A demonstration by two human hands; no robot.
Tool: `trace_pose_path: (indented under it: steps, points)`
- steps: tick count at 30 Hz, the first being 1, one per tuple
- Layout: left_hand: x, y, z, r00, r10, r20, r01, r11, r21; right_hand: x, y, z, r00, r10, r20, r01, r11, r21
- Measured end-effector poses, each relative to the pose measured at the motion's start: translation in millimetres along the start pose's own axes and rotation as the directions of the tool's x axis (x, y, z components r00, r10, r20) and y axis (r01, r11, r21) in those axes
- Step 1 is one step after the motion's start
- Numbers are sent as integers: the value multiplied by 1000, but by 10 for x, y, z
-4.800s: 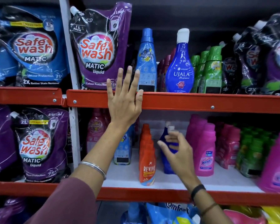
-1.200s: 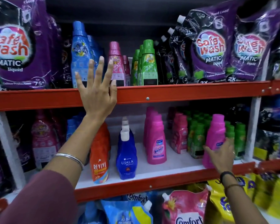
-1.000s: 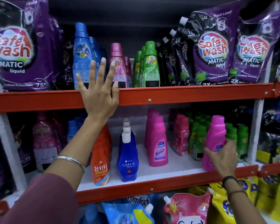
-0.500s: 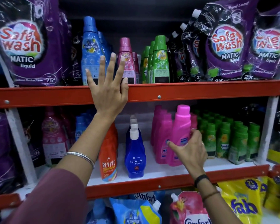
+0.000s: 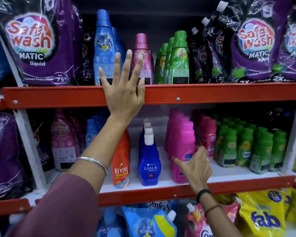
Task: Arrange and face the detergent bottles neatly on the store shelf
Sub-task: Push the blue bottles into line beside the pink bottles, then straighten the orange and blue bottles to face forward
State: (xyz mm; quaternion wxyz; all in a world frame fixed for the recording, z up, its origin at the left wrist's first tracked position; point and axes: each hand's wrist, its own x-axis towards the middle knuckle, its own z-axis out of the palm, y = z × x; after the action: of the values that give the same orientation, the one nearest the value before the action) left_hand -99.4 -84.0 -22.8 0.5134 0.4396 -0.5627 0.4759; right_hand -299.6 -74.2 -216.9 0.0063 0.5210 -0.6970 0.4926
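My right hand [image 5: 194,165] grips the front pink bottle [image 5: 183,142], which stands upright on the lower shelf at the head of a row of pink bottles. My fingers reach round its right side and my thumb crosses its label. To its left stand a blue Ujala bottle [image 5: 149,165] and an orange Revive bottle [image 5: 120,168], each fronting its own row. My left hand [image 5: 125,89] lies flat on the upper red shelf rail [image 5: 212,94] with fingers spread, holding nothing.
Green bottles [image 5: 244,147] fill the lower shelf to the right. The upper shelf carries blue [image 5: 103,48], pink [image 5: 141,48] and green [image 5: 179,57] bottles between purple Safewash pouches [image 5: 36,45]. Yellow Fab pouches [image 5: 263,218] and Comfort pouches [image 5: 149,224] sit below the lower rail [image 5: 143,194].
My right hand carried the pink bottle from the right end of the lower shelf leftward and set it down at the front of the pink row. My left hand stayed on the rail.
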Motion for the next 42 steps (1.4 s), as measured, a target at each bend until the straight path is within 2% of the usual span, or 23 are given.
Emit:
trace_pose_path:
  steps: [5,8,10,13,15,17,21,24,28,31,38,42]
  points:
    - [1,29,-40,1000,-17,22,18,999,-40,-13,16,-35,1000,-19,13,19,999,-35]
    - [-107,159,-132,999,-44,20,47,982,-183,-12,99,-116,1000,-13,-4,14,1000,21]
    - [-274,345,-221,999,-32,0,30,944,-329,-1,206,-159,1000,-15,-9,16,984,180]
    - [-634,717,-330,999,-44,26,51,862,-504,11,357,-238,999,-14,39,-9,842,539]
    - [-916,964,-365,994,-64,93,107,794,-598,16,443,-292,993,-3,118,-76,747,661]
    - [-1206,1179,-352,979,-78,191,185,738,-649,24,529,-299,978,-15,207,-139,694,707]
    - [-1654,1521,-232,873,-167,458,450,637,-626,7,653,-259,936,-56,349,-230,654,721]
    - [-1844,1678,-135,779,-240,580,599,558,-574,13,677,-244,906,-91,414,-263,646,717]
    - [-1974,1797,-83,575,-366,732,810,379,-447,64,668,-216,865,-130,485,-326,589,740]
    - [-2088,1827,11,453,-411,791,891,240,-386,88,667,-189,855,-160,493,-309,605,734]
    - [-2093,1760,82,428,-357,830,903,140,-406,42,695,-199,890,-159,428,-258,600,758]
    - [-2085,1720,82,421,-325,847,907,123,-403,31,714,-188,895,-153,420,-255,596,761]
